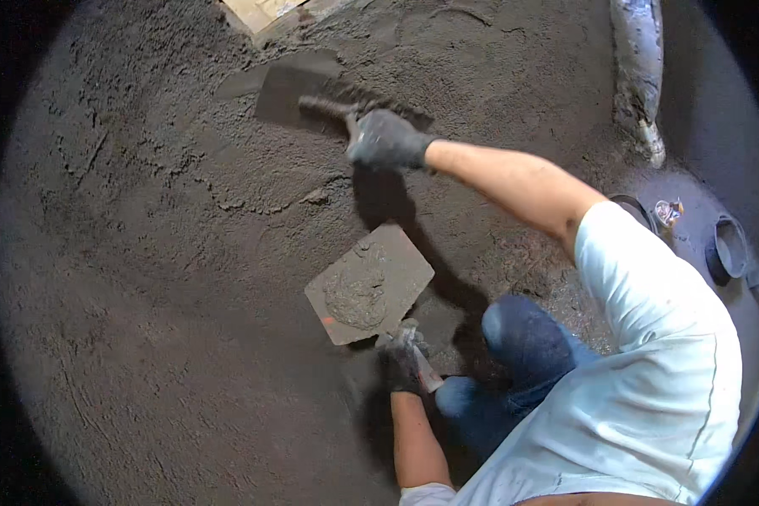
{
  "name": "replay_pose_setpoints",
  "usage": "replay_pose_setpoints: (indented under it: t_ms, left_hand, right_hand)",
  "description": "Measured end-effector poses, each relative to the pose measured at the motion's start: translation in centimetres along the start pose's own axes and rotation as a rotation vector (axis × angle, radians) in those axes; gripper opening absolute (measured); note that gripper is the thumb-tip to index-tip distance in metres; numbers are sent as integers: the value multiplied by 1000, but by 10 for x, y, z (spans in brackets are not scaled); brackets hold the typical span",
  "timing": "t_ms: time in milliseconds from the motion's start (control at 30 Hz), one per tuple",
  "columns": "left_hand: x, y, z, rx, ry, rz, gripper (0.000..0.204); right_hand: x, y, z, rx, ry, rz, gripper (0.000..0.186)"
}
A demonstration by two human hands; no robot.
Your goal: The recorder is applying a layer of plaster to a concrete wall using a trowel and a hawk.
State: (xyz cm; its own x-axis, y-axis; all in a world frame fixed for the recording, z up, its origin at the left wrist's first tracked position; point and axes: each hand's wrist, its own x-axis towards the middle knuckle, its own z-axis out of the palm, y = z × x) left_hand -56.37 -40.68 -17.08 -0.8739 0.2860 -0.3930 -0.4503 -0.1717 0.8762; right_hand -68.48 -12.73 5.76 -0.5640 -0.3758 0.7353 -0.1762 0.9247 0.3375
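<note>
My right hand [385, 139], in a dark glove, is shut on the handle of a flat steel trowel [288, 91] lying on the wet grey cement floor [160, 253] at the top centre. A smoothed strip runs left from the blade. My left hand [406, 361], also gloved, grips the handle of a square mortar board [396, 274] held low over the floor in the middle. A lump of wet mortar [356, 293] lies on the board. My knees in blue jeans [523, 337] are just right of the board.
Rough, unsmoothed cement spreads over the left and bottom. A pale wrapped pipe [638, 59] stands at the top right. A dark round container [729, 249] and a small colourful object [668, 211] lie at the right edge. A light-coloured board [257, 10] shows at the top.
</note>
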Motion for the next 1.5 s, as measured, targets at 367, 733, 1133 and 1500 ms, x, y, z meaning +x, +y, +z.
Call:
replay_pose_setpoints:
  t_ms: [367,733,1133,1500]
  left_hand:
    - [-29,15,10,80,240,12,25]
    - [42,-67,-92,1254,155,462,36]
    - [10,-28,-69,-95,-2,18,17]
    - [-3,-9,-27,363,185,609,16]
  right_hand:
    - [-100,77,17,-26,-49,-39,4]
    - [-63,-115,33,693,-308,442,23]
    - [-185,-28,37,330,-556,504,61]
    - [-108,-183,-51,409,-393,-201,37]
